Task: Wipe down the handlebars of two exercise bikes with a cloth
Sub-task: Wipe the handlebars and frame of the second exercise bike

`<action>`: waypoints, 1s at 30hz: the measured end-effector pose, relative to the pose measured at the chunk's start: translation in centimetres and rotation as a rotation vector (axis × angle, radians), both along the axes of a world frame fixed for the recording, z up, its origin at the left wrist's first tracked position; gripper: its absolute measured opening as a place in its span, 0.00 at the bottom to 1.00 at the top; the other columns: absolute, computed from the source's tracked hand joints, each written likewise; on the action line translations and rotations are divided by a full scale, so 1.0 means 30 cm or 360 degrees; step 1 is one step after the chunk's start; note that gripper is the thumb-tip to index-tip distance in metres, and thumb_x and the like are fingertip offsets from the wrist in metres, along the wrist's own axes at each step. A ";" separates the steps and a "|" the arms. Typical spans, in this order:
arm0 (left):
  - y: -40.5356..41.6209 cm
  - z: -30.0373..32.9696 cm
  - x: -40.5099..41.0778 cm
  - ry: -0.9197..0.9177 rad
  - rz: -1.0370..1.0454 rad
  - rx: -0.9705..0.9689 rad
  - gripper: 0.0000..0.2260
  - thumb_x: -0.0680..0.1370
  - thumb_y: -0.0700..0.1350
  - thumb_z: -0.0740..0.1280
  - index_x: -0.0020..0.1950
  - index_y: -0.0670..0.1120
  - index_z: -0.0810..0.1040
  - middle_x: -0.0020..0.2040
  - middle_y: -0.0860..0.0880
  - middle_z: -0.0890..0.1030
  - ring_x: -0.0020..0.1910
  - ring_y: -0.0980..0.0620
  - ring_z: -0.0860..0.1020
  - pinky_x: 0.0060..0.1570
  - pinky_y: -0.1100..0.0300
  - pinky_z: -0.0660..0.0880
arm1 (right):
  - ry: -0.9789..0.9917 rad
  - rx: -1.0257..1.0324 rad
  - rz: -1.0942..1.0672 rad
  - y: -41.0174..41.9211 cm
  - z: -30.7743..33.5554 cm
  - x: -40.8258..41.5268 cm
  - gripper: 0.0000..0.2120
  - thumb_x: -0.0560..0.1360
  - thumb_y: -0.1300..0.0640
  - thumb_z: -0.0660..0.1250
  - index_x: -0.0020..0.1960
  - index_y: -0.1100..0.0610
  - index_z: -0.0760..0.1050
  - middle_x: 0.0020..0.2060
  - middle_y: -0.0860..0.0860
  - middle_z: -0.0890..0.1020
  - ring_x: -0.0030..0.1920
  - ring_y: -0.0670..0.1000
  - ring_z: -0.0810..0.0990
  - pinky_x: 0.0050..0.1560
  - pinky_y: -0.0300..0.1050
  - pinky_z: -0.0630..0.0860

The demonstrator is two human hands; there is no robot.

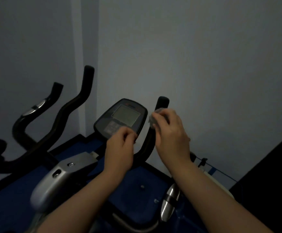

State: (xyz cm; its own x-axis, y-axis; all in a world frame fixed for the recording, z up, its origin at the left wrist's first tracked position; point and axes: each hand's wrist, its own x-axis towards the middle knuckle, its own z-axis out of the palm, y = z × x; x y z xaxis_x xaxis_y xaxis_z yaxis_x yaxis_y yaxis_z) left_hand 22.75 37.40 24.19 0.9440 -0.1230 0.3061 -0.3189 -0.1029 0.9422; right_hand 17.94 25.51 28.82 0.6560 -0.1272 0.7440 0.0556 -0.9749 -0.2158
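The cloth (pixel 153 119), a small pale wad, sits pressed against the right-hand handlebar (pixel 155 130) of the nearer bike, just below its capped upper end. The right hand (pixel 170 133) pinches it there, fingers curled round the wad and the bar. That bar's long axis runs upward and away from the person, bending below the hand, so a wipe would likely travel along that line, up or down. The left hand (pixel 120 147) hovers loosely curled, holding nothing, in front of the lower edge of the console (pixel 121 117), close beside the same bar. The second bike's handlebars (pixel 64 113) stand well apart to the left, against the wall.
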 end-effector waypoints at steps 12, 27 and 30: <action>0.291 -0.111 -0.147 0.0284 0.0234 -0.0150 0.07 0.74 0.46 0.62 0.39 0.53 0.79 0.37 0.55 0.81 0.33 0.60 0.76 0.37 0.61 0.73 | 0.0296 0.0588 0.0077 0.081 -0.094 -0.109 0.13 0.76 0.60 0.66 0.61 0.54 0.77 0.53 0.45 0.68 0.45 0.37 0.68 0.46 0.18 0.64; 0.425 -0.202 -0.319 0.0356 0.0697 -0.0047 0.10 0.78 0.43 0.63 0.41 0.56 0.79 0.40 0.54 0.82 0.37 0.55 0.79 0.36 0.58 0.72 | 0.0793 0.0257 0.0895 0.328 -0.206 -0.173 0.13 0.75 0.60 0.66 0.59 0.51 0.78 0.55 0.45 0.77 0.54 0.44 0.75 0.55 0.38 0.74; 0.421 -0.208 -0.366 0.0354 0.0753 -0.0011 0.07 0.78 0.50 0.60 0.44 0.55 0.77 0.38 0.54 0.80 0.34 0.51 0.78 0.32 0.50 0.74 | 0.0853 0.0191 0.1103 0.292 -0.156 -0.121 0.12 0.74 0.60 0.68 0.56 0.52 0.80 0.53 0.45 0.80 0.53 0.44 0.77 0.57 0.39 0.74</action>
